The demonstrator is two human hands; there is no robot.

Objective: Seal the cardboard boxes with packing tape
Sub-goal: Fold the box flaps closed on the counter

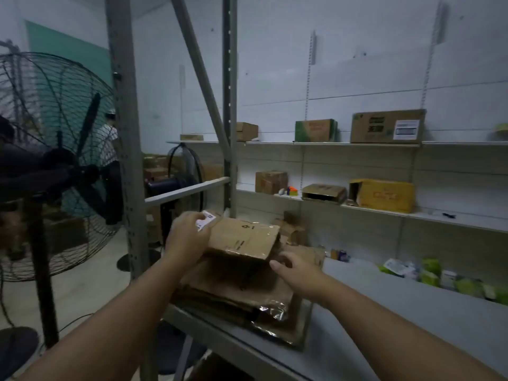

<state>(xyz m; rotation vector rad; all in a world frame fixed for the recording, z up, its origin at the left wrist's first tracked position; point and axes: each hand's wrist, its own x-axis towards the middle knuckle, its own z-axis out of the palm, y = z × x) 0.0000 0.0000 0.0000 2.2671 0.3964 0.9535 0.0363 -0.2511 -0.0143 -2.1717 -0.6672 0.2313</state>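
Held cardboard box matt brown, creased. Cardboard stack beneath dull, with crinkled glossy plastic film. Table smooth matt grey. Fan grille metal wire.

A cardboard box is just above a stack of flattened cardboard at the table's left end. The left hand is on its left end, the right hand at its right corner. A big fan stands left of the table. Wall shelves behind carry more boxes, and small packets lie on the table to the right.
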